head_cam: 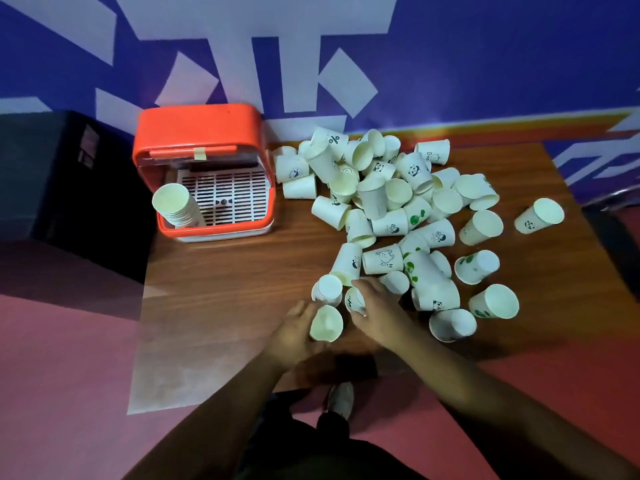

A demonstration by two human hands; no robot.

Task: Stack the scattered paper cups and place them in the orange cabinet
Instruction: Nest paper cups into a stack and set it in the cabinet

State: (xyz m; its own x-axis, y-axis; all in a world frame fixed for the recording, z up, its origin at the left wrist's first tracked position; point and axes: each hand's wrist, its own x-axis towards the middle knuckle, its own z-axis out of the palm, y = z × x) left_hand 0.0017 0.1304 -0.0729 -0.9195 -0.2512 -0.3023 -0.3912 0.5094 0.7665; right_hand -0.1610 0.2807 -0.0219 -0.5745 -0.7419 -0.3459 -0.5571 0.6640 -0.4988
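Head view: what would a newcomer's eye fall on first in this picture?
First, the big heap of white paper cups sprawled over the right half of the wooden table. Next, the orange cabinet at the table's far left corner, with a stack of cups leaning in it. Near the front edge, the left hand holds one cup and the right hand grips a green-printed cup.

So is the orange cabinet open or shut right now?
Open: the orange cabinet shows its white slatted tray uncovered, and a stack of cups leans out of its front.
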